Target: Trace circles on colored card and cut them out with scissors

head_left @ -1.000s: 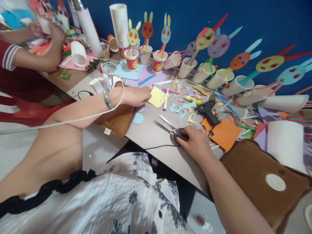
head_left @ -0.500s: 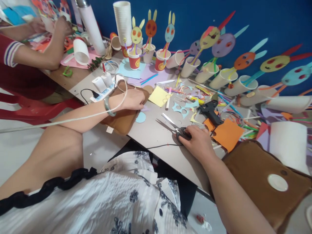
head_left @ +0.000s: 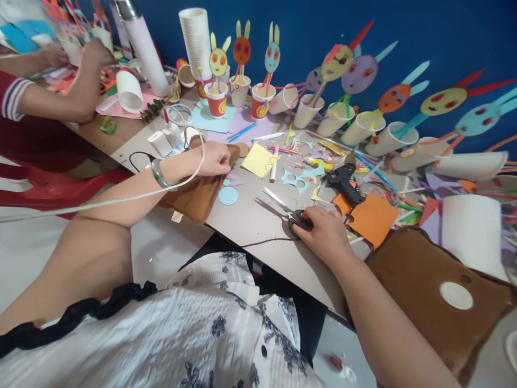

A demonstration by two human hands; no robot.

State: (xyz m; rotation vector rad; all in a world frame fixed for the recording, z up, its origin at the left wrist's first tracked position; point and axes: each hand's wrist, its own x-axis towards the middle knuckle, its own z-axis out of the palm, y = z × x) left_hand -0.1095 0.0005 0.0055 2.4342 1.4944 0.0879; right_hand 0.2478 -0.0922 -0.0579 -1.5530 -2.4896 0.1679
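My right hand (head_left: 325, 231) is closed round the black handles of the scissors (head_left: 278, 202), whose blades stand apart over the grey table. My left hand (head_left: 214, 159) has its fingers curled in and hovers over or rests on a brown cloth pouch (head_left: 196, 196); what it holds, if anything, is hidden. Beside the pouch lie a light blue paper disc (head_left: 228, 195) and a smaller blue one (head_left: 226, 182). A yellow paper square (head_left: 257, 160) with drawn circles lies right of my left hand, with a capped marker (head_left: 274, 164) next to it.
Behind stand paper cups with paper rabbit faces (head_left: 218, 61). A glue gun (head_left: 344, 182), paper scraps and orange paper (head_left: 374, 219) lie right. A power strip (head_left: 161, 143) and cable are left. Another person's arm (head_left: 56, 102) is at far left.
My left hand has drawn back a little to the left, uncovering the small blue disc. My right hand still has the scissors, blades apart. The whole view has shifted slightly.
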